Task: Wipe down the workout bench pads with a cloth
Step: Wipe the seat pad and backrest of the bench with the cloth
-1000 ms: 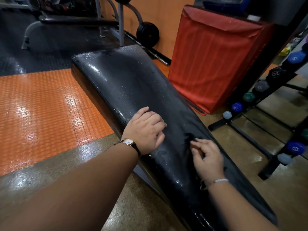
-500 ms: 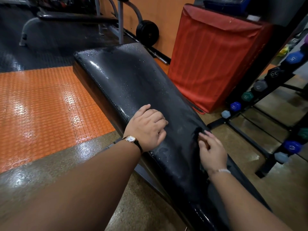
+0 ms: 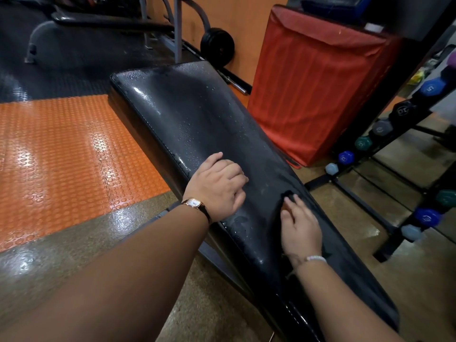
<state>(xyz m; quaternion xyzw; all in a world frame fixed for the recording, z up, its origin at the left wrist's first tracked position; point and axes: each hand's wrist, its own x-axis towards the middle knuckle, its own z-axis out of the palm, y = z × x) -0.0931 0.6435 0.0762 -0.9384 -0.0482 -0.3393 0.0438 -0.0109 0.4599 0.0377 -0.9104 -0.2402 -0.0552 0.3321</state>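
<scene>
- Pad (image 3: 197, 114): black, sloped, beaded with droplets toward its far end.
- Right hand (image 3: 299, 225): fingers straight and close together, pressing the dark cloth (image 3: 288, 194) flat near the pad's right edge.
- Left hand (image 3: 217, 186): fingers curled, holding nothing, braced at the left edge.
- Recommended: wipe in 1 direction toward the far end, with overlapping passes, even pressure and the cloth flat.

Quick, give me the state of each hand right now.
Left hand: curled shut, holding nothing, resting on the bench pad.
Right hand: open, flat, pressing the dark cloth onto the pad.
</scene>
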